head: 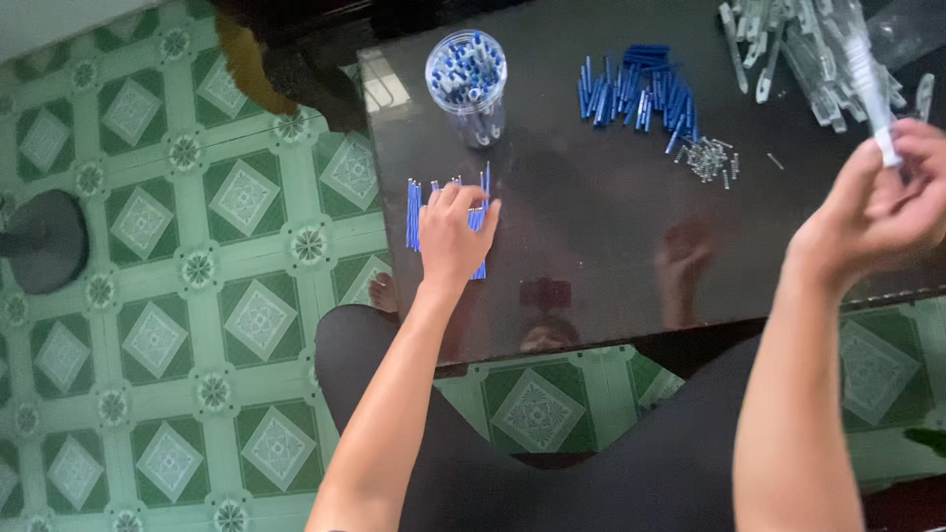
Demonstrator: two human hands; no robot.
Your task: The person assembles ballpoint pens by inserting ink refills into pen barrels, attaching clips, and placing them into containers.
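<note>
My left hand (451, 232) lies palm down on a small pile of thin blue refills (415, 212) at the left side of the dark glossy table (581, 227), fingers bent onto them. My right hand (882, 212) is raised at the right edge of view, pinching a clear pen barrel (869, 74) that points up and away. A clear round jar (467, 84) holding several finished blue-and-white pens stands beyond my left hand.
A heap of short blue caps (641, 94) lies at the table's far middle, with small metal springs (709, 158) beside it. Clear pen barrels (788, 49) are piled at the far right. Green patterned floor tiles (177, 296) spread to the left, with a dark round base (44, 241).
</note>
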